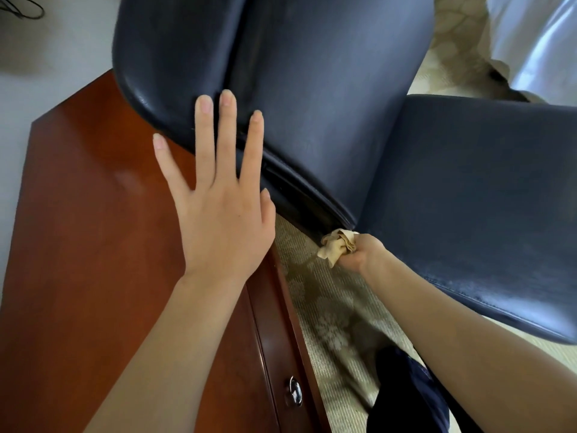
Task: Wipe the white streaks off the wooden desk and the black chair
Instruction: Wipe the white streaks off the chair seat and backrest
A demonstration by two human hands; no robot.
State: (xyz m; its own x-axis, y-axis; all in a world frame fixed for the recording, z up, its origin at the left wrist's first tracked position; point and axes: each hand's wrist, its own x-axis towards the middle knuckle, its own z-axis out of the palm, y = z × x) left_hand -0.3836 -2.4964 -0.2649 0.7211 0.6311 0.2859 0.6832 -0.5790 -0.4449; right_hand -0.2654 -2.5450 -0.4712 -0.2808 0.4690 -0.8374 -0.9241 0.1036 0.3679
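A crumpled beige cloth is held bunched in the curled fingers of the right hand, at the corner where the backrest of the black chair meets its seat. The left hand is spread flat, fingers straight, over the backrest's edge and the wooden desk; contact cannot be told for certain. From the cloth, the seat's pale-scuffed front edge runs off rightward, so the right hand is judged nearer; a faint smear on the desk lies well to the left
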